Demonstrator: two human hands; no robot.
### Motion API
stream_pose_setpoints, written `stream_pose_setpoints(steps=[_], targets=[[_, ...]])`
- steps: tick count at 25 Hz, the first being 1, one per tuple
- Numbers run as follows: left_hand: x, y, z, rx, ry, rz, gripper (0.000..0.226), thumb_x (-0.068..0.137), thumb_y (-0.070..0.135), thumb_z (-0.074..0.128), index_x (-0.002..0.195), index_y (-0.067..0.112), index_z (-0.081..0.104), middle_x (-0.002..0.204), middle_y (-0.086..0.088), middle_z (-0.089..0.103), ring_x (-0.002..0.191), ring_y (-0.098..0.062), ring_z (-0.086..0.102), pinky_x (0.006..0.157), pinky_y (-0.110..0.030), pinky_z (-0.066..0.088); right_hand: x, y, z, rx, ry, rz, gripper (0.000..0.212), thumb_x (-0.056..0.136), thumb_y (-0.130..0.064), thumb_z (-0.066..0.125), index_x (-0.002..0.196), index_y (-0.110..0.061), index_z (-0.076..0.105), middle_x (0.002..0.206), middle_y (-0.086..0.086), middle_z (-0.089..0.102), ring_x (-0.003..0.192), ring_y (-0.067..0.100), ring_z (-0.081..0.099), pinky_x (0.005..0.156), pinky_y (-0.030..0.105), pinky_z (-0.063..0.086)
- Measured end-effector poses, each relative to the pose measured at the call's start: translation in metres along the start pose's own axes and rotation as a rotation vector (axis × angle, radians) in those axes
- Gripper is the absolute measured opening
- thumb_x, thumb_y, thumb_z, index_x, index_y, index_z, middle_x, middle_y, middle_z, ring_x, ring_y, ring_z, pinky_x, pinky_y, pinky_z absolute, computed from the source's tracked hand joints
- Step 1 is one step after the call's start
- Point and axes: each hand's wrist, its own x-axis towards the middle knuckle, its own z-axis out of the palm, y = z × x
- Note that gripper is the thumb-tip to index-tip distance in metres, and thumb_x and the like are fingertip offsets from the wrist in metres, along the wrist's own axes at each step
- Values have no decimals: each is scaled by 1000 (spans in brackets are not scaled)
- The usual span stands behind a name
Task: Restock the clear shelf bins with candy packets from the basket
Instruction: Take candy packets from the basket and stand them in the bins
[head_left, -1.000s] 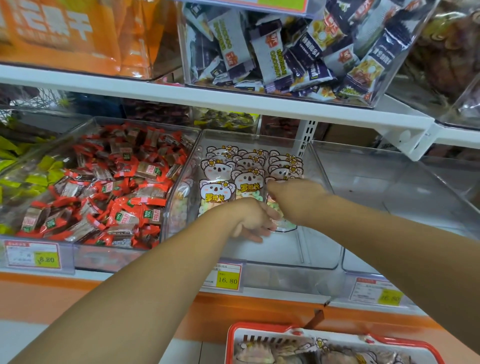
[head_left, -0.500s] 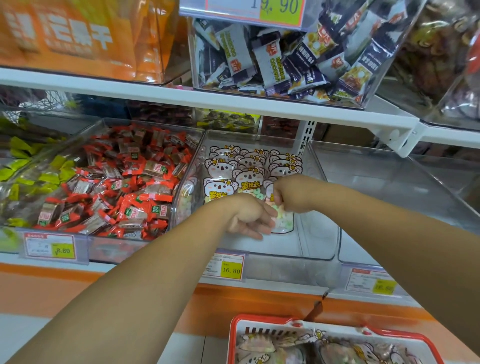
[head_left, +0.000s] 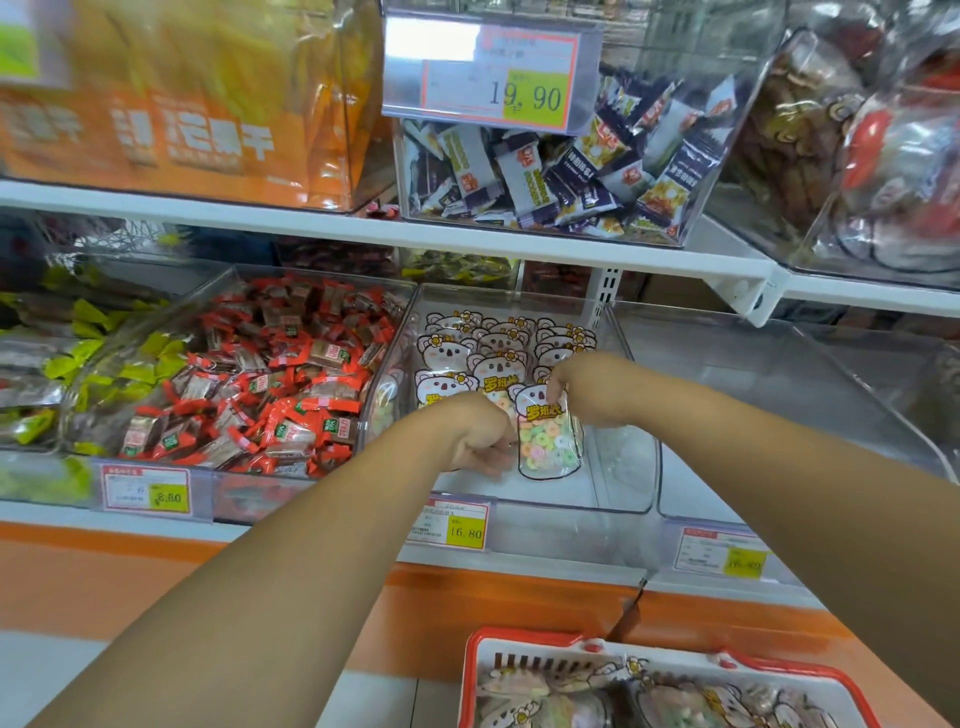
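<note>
right grip pinches clear koala-print candy packet, seating it in clear plastic bin. left grip beside it, hold unclear. next: release it upright

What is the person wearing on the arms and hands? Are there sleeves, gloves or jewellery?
Nothing worn is visible. The left hand and right hand are bare, without gloves or rings, and both forearms are uncovered to the frame edge: no sleeve, watch or bracelet.
</note>
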Motion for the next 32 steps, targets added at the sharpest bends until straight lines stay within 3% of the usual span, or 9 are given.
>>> stream_pose_setpoints(steps=[2,6,12,16,21,23,27,30,32], targets=[[1,0,6,-41,-15,28,29,100,-2,39,122,10,53,91,-8,57,71,-19,56,88,-40,52,-2,3,-3,10,17,-1,40,94,4,44,129,-7,58,134,12,56,121,28,54,93,30,45],[-2,4,15,-94,-86,46,32,102,1,35,119,17,57,122,-10,60,84,-17,58,96,-38,49,1,16,0,-42,23,-34,42,92,5,44,130,-7,57,130,13,59,117,28,55,96,35,47],[7,-1,5,-130,-37,41,20,99,-1,42,112,11,52,92,-6,56,75,-21,58,95,-43,51,6,17,5,-169,-15,-75,47,91,5,41,132,-11,56,132,12,58,119,30,54,97,37,48],[5,-4,1,-147,-69,50,19,100,2,45,115,11,51,103,-9,58,86,-25,61,92,-42,52,11,20,6,-165,-29,-64,36,97,-10,46,132,-16,56,134,8,57,120,27,53,97,34,47],[-25,4,-4,-167,-60,134,18,98,0,48,90,15,55,94,-9,60,77,-19,59,73,-30,56,-15,22,-8,69,28,-84,42,97,-39,53,136,-23,54,140,-2,53,127,19,49,100,29,38],[-45,4,-3,-133,-12,246,21,96,1,51,105,17,61,106,-9,65,91,-21,63,81,-31,56,-32,24,-8,162,108,-106,39,96,-41,55,132,-27,57,138,-5,56,125,15,51,99,26,37],[-102,-12,16,-64,127,495,26,96,9,54,118,20,64,103,-1,68,96,-19,68,93,-36,54,-94,21,3,365,431,-174,27,93,-35,60,118,-27,67,117,-12,66,108,7,55,85,15,34],[-136,-43,43,29,-17,488,19,99,15,53,114,19,64,105,-2,69,87,-13,69,80,-33,58,-153,15,33,619,607,-170,13,91,-24,62,100,-31,67,88,-18,60,79,-1,52,71,10,38],[-141,-71,68,292,-110,403,22,98,23,56,118,22,64,108,-1,69,96,-17,68,85,-37,58,-180,18,75,732,538,-140,15,90,-19,62,92,-34,64,82,-13,61,74,2,54,68,12,40]])
